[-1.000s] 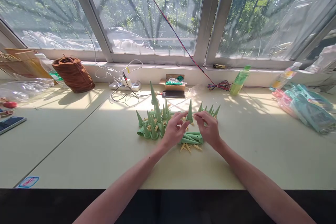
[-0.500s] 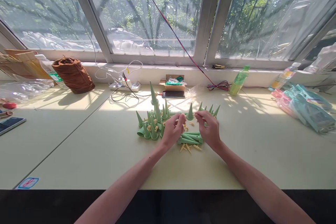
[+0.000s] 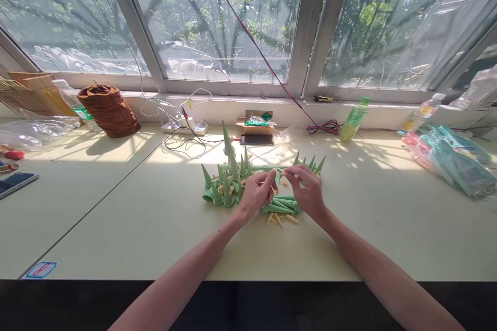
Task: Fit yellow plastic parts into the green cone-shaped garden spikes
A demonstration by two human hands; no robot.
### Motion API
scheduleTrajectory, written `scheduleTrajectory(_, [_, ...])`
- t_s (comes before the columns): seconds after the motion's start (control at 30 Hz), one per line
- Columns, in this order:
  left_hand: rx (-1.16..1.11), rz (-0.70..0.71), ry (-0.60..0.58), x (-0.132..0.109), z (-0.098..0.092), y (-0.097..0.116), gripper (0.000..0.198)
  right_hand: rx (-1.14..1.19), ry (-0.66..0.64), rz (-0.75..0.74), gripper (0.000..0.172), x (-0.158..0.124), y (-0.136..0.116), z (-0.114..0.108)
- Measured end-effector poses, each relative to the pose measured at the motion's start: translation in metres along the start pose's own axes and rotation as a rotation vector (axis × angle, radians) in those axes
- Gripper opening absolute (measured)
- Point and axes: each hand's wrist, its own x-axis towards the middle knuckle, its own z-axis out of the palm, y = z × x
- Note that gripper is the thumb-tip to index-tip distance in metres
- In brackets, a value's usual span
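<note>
Green plastic-looking cone [image 3: 277,179] turned point-down, now pinched in my left hand [image 3: 256,192], above desk [image 3: 155,227], back from front edge; my right hand [image 3: 309,189] pinches small pale-yellow piece [image 3: 284,171] by upturned base, parts seemingly meeting.

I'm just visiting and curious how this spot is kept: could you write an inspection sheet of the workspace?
Surface: pale tabletop, sunlit toward the windows, seam at left.
Job's things: green cones, many upright; long green pieces piled; small beige pieces scattered.
Clutter: brown bag, phone, green bottle, plastic bags.
Hands: left hand holds a green cone; right hand beside it, grip too small to tell.
Cables: several around the power strip; red-and-blue cable bundled.
Surroundings: greenery outside.
</note>
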Motion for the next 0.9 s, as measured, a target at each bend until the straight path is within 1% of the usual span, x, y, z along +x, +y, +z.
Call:
scheduleTrajectory(0.2, [0.059, 0.022, 0.009, 0.0, 0.0, 0.0, 0.04, 0.005, -0.008, 0.085, 0.012, 0.0, 0.0, -0.001])
scheduleTrajectory(0.37, [0.146, 0.082, 0.033, 0.0, -0.001, -0.005, 0.032, 0.017, -0.006, 0.117, 0.011, -0.001, 0.001, -0.001])
scheduleTrajectory(0.47, [0.191, 0.15, 0.049, 0.0, -0.001, -0.007, 0.028, 0.03, -0.01, 0.137, 0.01, -0.001, 0.001, 0.0])
scheduleTrajectory(0.67, [0.331, 0.385, 0.138, 0.003, -0.002, -0.009, 0.023, 0.082, -0.029, 0.201, 0.01, -0.002, 0.0, 0.001])
scheduleTrajectory(0.77, [0.384, 0.424, 0.159, 0.004, -0.002, -0.012, 0.022, 0.086, -0.026, 0.216, 0.011, -0.002, 0.0, 0.002])
scheduleTrajectory(0.9, [0.403, 0.413, 0.159, 0.004, -0.002, -0.014, 0.021, 0.065, -0.01, 0.194, 0.012, -0.003, -0.001, 0.002])
